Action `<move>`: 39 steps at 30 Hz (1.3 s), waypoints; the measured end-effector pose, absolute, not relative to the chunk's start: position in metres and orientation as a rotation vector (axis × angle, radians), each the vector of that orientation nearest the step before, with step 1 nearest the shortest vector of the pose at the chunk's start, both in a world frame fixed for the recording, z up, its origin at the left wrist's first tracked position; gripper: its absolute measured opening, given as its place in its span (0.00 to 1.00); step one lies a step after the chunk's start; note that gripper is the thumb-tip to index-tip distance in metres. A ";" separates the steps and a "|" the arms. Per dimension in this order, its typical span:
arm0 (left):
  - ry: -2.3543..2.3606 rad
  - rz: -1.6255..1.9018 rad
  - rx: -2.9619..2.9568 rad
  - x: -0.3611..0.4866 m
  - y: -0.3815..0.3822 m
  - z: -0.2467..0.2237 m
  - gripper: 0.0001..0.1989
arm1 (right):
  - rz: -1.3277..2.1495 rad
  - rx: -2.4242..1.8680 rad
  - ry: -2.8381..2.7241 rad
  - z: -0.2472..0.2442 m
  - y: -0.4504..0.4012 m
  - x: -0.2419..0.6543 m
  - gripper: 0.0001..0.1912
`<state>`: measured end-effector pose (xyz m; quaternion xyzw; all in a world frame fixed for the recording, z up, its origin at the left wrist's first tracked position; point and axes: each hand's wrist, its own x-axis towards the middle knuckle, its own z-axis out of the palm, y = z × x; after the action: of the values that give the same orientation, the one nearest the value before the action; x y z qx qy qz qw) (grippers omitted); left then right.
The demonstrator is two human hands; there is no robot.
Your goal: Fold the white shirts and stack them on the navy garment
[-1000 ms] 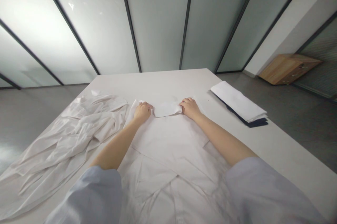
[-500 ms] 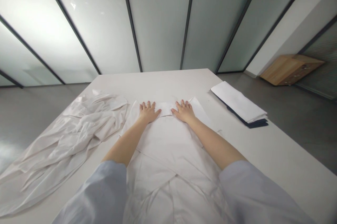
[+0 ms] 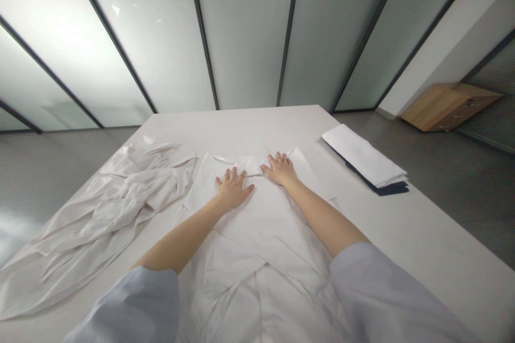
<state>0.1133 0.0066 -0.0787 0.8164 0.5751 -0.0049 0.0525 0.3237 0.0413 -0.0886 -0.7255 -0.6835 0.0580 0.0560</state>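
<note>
Two hands, my bare left hand (image 3: 230, 191) and right hand (image 3: 281, 172), lie fingers spread on the creased white cloth (image 3: 261, 225) mid-table (image 3: 241, 128), where I'd smooth outward with light, even palms

The spread white cloth (image 3: 261, 230) is running off the bottom edge, the crumpled cloth (image 3: 120, 214) off the left. The left hand (image 3: 232, 190) and right hand (image 3: 280, 169) are hiding their palms. Folded white fabric (image 3: 364, 155) is mostly covering a dark piece (image 3: 392, 189).
</note>
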 end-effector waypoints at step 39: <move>1.808 -0.026 2.540 0.107 0.013 -0.082 0.38 | 0.019 -2.181 -2.180 -0.084 0.047 0.356 0.33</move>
<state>0.1066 0.0130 -0.0820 0.8146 0.5799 -0.0084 0.0117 0.3565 0.0469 -0.0839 -0.7070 -0.7066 0.0061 0.0290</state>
